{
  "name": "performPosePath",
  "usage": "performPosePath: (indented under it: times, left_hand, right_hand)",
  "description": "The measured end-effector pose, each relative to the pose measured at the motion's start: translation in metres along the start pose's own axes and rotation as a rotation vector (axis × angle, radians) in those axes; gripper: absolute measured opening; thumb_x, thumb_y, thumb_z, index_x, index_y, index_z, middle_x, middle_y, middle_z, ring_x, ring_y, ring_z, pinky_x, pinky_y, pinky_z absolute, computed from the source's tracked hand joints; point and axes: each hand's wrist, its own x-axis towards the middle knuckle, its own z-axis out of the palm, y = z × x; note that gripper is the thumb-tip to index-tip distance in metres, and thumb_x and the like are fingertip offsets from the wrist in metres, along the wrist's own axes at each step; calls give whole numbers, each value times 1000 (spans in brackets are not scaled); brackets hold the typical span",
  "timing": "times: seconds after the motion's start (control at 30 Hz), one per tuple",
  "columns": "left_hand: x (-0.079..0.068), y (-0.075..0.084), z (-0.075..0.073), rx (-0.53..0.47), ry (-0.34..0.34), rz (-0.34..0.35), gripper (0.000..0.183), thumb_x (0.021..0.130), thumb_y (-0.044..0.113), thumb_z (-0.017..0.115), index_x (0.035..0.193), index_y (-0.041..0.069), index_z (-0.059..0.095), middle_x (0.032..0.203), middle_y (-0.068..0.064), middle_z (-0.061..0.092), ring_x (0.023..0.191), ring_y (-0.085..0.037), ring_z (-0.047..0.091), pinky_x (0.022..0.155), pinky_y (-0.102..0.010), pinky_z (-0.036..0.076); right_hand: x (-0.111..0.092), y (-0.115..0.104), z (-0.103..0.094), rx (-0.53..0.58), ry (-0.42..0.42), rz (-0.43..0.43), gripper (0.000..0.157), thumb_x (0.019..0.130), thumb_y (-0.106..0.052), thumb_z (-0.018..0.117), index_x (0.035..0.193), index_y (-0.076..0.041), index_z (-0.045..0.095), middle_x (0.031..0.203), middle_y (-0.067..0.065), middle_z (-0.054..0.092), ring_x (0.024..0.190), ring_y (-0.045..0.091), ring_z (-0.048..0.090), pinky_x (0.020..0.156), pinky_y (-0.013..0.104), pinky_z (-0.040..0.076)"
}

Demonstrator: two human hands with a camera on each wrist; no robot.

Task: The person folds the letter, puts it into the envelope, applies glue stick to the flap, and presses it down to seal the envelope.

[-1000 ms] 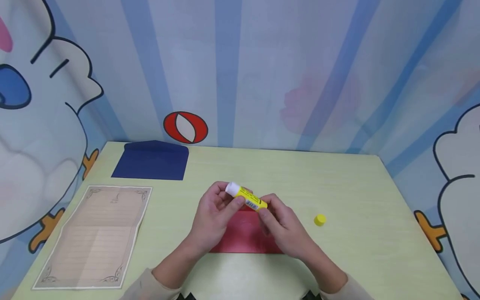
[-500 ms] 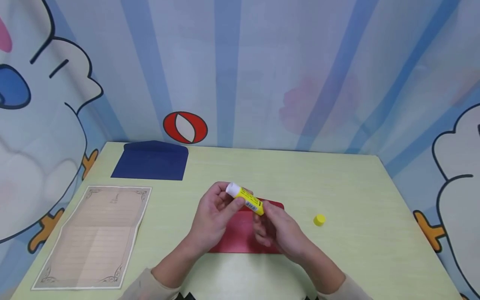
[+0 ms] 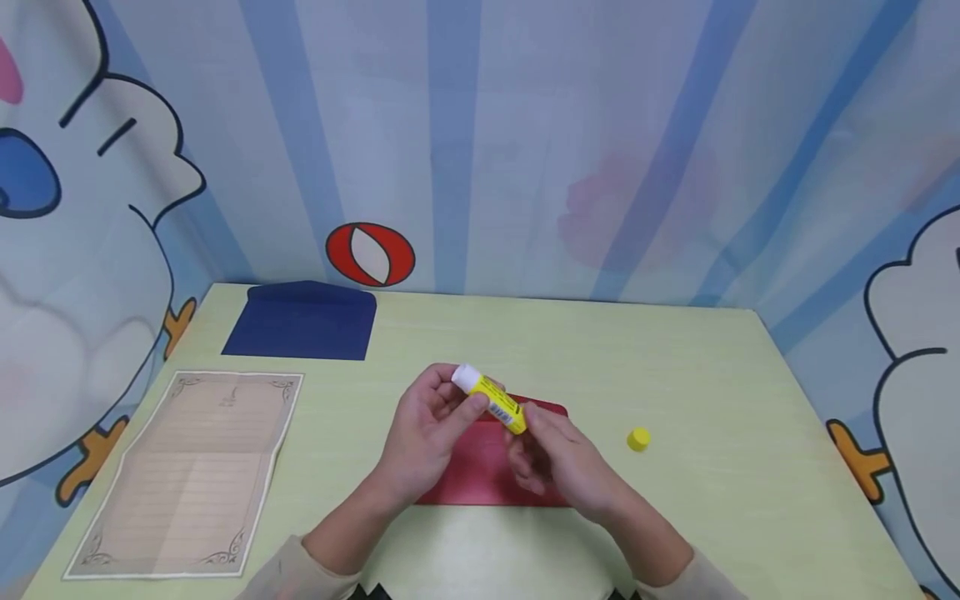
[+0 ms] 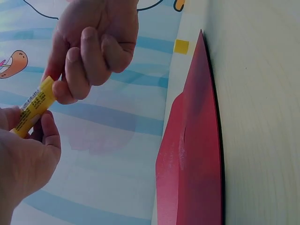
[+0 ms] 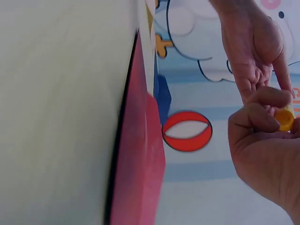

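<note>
A yellow glue stick (image 3: 501, 407) with a white upper end is held tilted above the red envelope (image 3: 487, 467). My left hand (image 3: 423, 437) pinches its barrel between thumb and fingers. At the lower end, the thumb and fingers of my right hand (image 3: 566, 458) grip the yellow base, which shows round in the right wrist view as the glue stick's end (image 5: 284, 119). The envelope lies flat on the table under both hands, its flap (image 4: 171, 154) raised a little in the left wrist view. The yellow cap (image 3: 639, 439) stands on the table to the right of my right hand.
A dark blue envelope (image 3: 303, 323) lies at the back left of the table (image 3: 675, 367). In front of it is a creased sheet of lined letter paper (image 3: 191, 479) with a decorated border. A printed curtain (image 3: 525, 150) rises behind the table's far edge.
My right hand's fingers have shifted on the glue stick's base, and its lower end has dipped slightly. My left hand stays in place.
</note>
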Motion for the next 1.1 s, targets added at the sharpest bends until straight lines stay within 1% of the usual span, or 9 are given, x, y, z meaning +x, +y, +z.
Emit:
performPosePath:
  times: [0.2, 0.37, 0.43, 0.57, 0.67, 0.77, 0.87, 1.0, 1.1]
  left_hand:
    - [0, -1, 0, 22, 10, 11, 36, 104, 4, 67, 133, -3, 48, 130, -19, 70, 118, -30, 69, 100, -45, 57]
    - [0, -1, 0, 23, 7, -8, 37, 104, 5, 68, 135, -2, 49, 130, -19, 69, 118, -30, 69, 101, -42, 56]
    - [0, -2, 0, 27, 8, -10, 37, 104, 4, 68, 135, -2, 49, 129, -19, 69, 118, -30, 69, 101, -42, 56]
    - [0, -2, -1, 24, 12, 6, 36, 104, 3, 67, 134, -1, 49, 130, -16, 70, 119, -30, 69, 102, -44, 55]
    - [1, -2, -1, 19, 12, 12, 35, 104, 3, 67, 134, -2, 49, 131, -17, 70, 119, -30, 69, 101, -41, 56]
    - [1, -2, -1, 27, 9, 5, 34, 104, 3, 67, 133, -2, 49, 130, -19, 69, 118, -30, 69, 100, -38, 57]
    - [0, -1, -1, 33, 2, 0, 35, 104, 4, 67, 133, -3, 49, 129, -20, 68, 118, -30, 69, 100, -39, 57]
    - [0, 0, -1, 33, 9, 2, 36, 104, 4, 68, 134, -2, 49, 131, -19, 69, 119, -30, 69, 101, -44, 56]
    - [0, -1, -1, 27, 10, 5, 36, 104, 3, 67, 134, -2, 49, 131, -19, 69, 119, -30, 69, 102, -47, 55]
  right_hand:
    - [1, 0, 0, -141, 67, -98, 19, 116, -23, 45, 124, -7, 51, 83, 16, 56, 58, 22, 51, 52, 31, 46]
    - [1, 0, -1, -39, 25, -13, 41, 118, -38, 34, 117, -3, 56, 76, 14, 52, 58, 17, 49, 55, 25, 44]
    - [1, 0, -2, -6, 12, 7, 45, 118, -40, 33, 121, -1, 56, 77, 16, 52, 59, 17, 48, 55, 25, 44]
    - [1, 0, -2, -105, 53, -44, 27, 115, -29, 48, 127, -6, 54, 78, 14, 55, 58, 19, 50, 53, 27, 45]
    - [2, 1, -1, -153, 60, -73, 21, 115, -26, 50, 124, -7, 53, 77, 12, 55, 57, 20, 51, 53, 29, 46]
    - [2, 1, -1, -64, 12, -23, 39, 117, -36, 39, 115, -1, 55, 74, 12, 53, 57, 18, 49, 55, 27, 45]
    - [1, 0, -3, 22, -16, 22, 50, 117, -42, 32, 119, 3, 54, 76, 15, 53, 59, 17, 49, 56, 25, 44]
    - [1, 1, -1, -58, 21, -38, 31, 117, -28, 42, 127, -1, 52, 80, 16, 56, 58, 19, 51, 55, 27, 47]
    - [2, 2, 0, -84, 33, -53, 25, 116, -27, 43, 121, -4, 53, 78, 15, 56, 57, 20, 51, 55, 28, 47]
